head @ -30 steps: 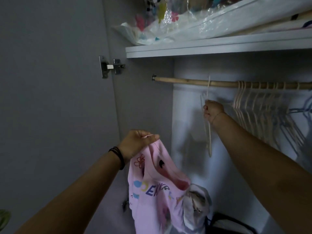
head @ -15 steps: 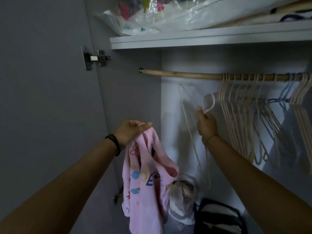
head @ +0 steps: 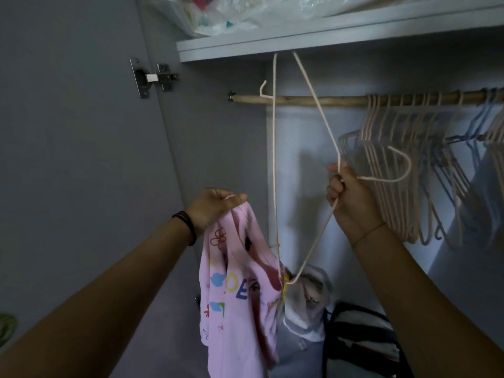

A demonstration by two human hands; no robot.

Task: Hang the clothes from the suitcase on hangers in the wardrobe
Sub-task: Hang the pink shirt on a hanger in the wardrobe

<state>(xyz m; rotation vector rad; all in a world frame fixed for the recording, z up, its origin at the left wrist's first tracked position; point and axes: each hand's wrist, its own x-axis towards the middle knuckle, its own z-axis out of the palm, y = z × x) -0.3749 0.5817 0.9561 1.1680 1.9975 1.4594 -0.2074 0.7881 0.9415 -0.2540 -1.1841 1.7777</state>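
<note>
- The pink fabric shirt (head: 242, 323) is printed with multicoloured letters and a red flower outline.
- The thin pale-pink wire hanger (head: 274, 159) is left plain.
- The round wooden rail (head: 300, 100) is coloured light brown.

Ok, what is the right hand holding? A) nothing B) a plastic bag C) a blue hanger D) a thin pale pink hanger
D: the right hand grips the thin pale pink hanger, lifted off the wooden rail, while the left hand holds the pink printed shirt.
</note>
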